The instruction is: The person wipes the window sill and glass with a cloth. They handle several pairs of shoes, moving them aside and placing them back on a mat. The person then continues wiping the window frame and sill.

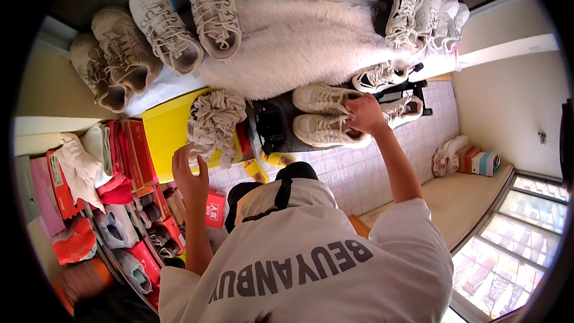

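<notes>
My right hand [364,114] grips the heel ends of a pair of white lace-up sneakers [325,130], which lie side by side on a dark padded surface [287,143]. My left hand [190,166] is raised with its fingers apart, beside a crumpled off-white cloth [217,119]. That cloth lies on a yellow box [166,130]; whether the fingertips touch it, I cannot tell. Beyond both hands spreads a white fluffy cover [287,40]. Another white sneaker [406,112] is just right of my right hand, and a black-and-white sneaker [381,76] lies above it.
Several sneakers [166,31] stand at the upper left, more [428,15] at the upper right. A rack with shoe boxes [145,260] fills the lower left. Yellow slippers [255,170] and a red box [215,209] are on the tiled floor [358,179]. A window [515,237] is at the lower right.
</notes>
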A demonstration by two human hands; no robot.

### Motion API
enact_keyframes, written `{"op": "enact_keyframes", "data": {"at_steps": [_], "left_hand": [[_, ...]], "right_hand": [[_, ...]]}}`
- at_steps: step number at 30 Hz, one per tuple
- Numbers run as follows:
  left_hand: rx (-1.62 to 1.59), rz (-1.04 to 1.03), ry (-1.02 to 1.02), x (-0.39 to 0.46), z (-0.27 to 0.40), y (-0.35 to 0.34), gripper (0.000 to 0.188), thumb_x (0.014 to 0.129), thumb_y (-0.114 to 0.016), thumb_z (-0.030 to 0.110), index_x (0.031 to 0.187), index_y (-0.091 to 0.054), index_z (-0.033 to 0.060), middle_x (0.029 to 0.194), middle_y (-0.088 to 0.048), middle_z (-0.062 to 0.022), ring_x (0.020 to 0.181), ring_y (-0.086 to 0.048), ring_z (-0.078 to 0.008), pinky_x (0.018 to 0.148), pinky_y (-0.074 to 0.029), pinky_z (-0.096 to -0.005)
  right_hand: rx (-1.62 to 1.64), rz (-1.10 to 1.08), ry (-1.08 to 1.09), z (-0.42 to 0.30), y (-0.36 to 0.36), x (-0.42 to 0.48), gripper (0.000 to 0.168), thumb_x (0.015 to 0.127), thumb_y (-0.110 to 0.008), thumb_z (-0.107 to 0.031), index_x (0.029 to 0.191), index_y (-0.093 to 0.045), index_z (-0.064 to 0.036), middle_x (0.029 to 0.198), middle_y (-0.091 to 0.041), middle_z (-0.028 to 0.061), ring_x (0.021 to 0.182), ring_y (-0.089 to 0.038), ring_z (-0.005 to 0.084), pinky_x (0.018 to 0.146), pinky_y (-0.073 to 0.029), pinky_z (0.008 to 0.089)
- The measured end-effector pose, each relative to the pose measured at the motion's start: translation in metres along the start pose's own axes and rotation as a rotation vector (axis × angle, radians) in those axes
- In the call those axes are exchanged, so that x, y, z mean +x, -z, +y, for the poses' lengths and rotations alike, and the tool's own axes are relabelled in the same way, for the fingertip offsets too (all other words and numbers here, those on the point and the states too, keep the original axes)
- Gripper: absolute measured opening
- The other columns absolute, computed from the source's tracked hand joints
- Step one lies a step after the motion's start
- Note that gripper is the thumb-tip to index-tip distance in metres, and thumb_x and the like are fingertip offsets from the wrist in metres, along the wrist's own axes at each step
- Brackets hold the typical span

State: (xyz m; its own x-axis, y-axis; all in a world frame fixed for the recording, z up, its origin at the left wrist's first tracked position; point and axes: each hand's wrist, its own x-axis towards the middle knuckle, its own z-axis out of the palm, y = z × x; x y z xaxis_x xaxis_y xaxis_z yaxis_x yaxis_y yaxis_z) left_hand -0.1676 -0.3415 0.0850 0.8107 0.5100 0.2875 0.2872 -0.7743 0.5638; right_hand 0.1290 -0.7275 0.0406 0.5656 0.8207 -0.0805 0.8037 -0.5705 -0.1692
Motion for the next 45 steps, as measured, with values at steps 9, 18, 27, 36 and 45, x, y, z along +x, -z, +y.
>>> {"op": "enact_keyframes", "data": {"at_steps": [9,18,27,36,45], "left_hand": [[-0.002,0.198,0.190,-0.019,-0.015,0.051,0.026,0.085,-0.057,-0.006,0.109,-0.061,-0.0003,0.103,-0.064,-0.0150,0.099,-0.061,-0.0326,0.088,-0.048,-0.0405],[-0.079,0.247,0.047,0.001,0.002,0.050,0.025,0.080,-0.057,-0.009,0.103,-0.062,-0.0002,0.096,-0.066,-0.0145,0.090,-0.063,-0.0320,0.080,-0.050,-0.0383],[-0.140,0.192,0.162,-0.037,-0.038,0.054,0.026,0.079,-0.057,-0.010,0.103,-0.063,0.0001,0.091,-0.064,-0.0135,0.080,-0.062,-0.0272,0.075,-0.050,-0.0350],[-0.180,0.183,0.065,-0.017,-0.040,0.047,0.028,0.079,-0.055,-0.010,0.106,-0.062,-0.0013,0.095,-0.064,-0.0143,0.082,-0.063,-0.0267,0.076,-0.050,-0.0350],[-0.209,0.192,0.099,-0.003,0.014,0.010,0.025,0.082,-0.051,-0.010,0.104,-0.063,-0.0030,0.093,-0.065,-0.0152,0.081,-0.064,-0.0266,0.074,-0.051,-0.0355]], "right_hand": [[0.164,0.743,-0.423,-0.063,0.127,-0.003,0.028,0.060,-0.078,-0.017,0.078,-0.060,-0.007,0.066,-0.062,0.0073,0.058,-0.062,0.0264,0.054,-0.049,0.0351],[0.120,1.067,-0.562,-0.099,0.111,0.205,0.026,0.069,-0.075,-0.025,0.079,-0.056,-0.011,0.078,-0.062,0.0075,0.070,-0.063,0.0333,0.058,-0.048,0.0442],[0.346,0.853,-0.578,-0.102,0.037,0.265,0.038,0.076,-0.074,-0.030,0.091,-0.049,-0.006,0.085,-0.060,0.0136,0.080,-0.061,0.0377,0.067,-0.049,0.0482],[0.128,0.790,-0.326,-0.110,0.057,0.183,0.040,0.087,-0.069,-0.028,0.116,-0.060,-0.002,0.114,-0.061,0.0169,0.108,-0.057,0.0374,0.093,-0.046,0.0456],[0.089,0.912,-0.536,-0.047,0.021,0.014,0.018,0.082,-0.071,-0.010,0.099,-0.068,-0.006,0.104,-0.069,0.0098,0.099,-0.063,0.0295,0.087,-0.047,0.0403]]}}
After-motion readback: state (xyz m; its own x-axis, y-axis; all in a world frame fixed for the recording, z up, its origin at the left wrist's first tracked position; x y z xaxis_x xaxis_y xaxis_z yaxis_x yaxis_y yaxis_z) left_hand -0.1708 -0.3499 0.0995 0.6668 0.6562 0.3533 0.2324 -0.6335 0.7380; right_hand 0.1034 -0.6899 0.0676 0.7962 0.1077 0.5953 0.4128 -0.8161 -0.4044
